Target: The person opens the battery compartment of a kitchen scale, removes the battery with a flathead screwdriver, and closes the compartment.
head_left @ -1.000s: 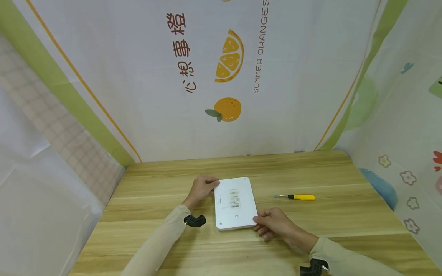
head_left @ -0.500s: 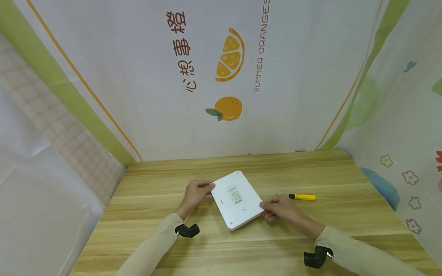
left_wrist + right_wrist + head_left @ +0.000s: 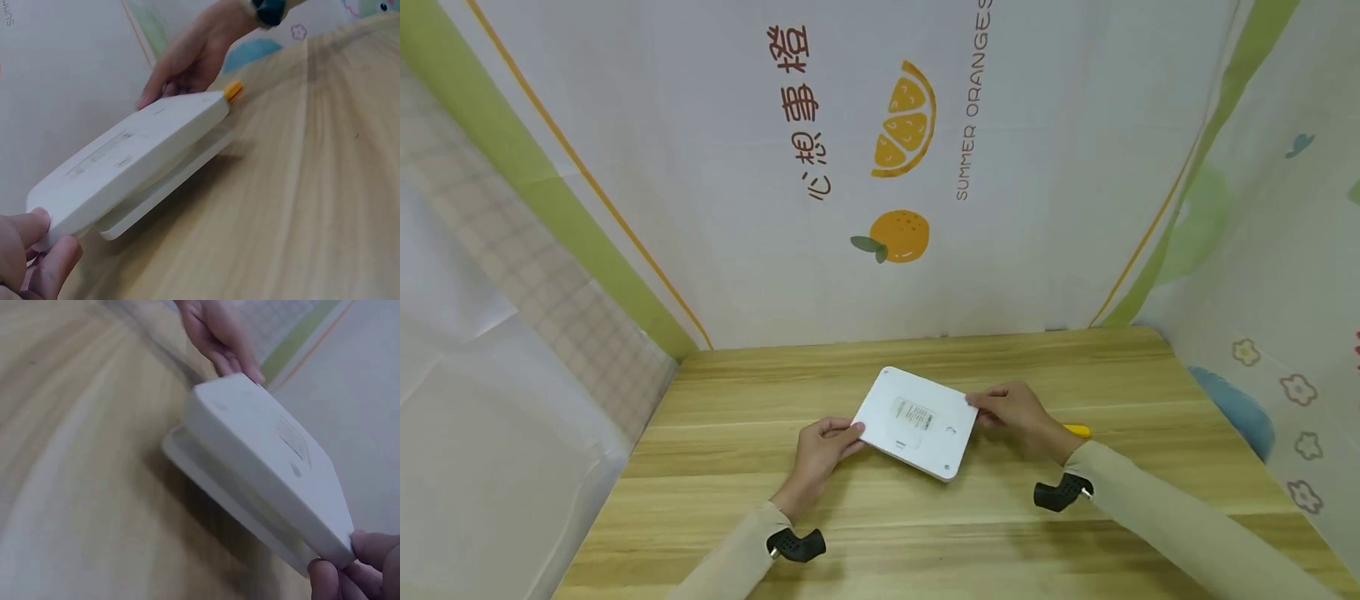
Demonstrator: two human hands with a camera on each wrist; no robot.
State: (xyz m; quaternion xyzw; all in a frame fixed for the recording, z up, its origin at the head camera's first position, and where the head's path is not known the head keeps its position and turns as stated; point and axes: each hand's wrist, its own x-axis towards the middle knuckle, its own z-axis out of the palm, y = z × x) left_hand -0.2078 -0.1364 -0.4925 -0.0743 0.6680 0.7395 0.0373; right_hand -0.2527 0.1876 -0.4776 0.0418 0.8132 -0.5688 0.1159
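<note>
A white electronic scale is held upside down over the wooden table, its label and round mark facing up. My left hand pinches its left corner between thumb and fingers. On the far right corner, my right hand grips the edge, thumb on top. From the left wrist view, a thinner plate hangs under the thick body, with a gap between them. The right wrist view shows the same two layers tilted above the tabletop, with a shadow below.
Behind my right wrist the yellow handle of a screwdriver lies on the wooden table; its shaft is hidden. A printed cloth wall stands along the table's back edge, with more cloth at both sides.
The scale has turned counterclockwise as seen from above. My right hand has moved away from me and now covers part of the screwdriver; my left hand has come nearer.
</note>
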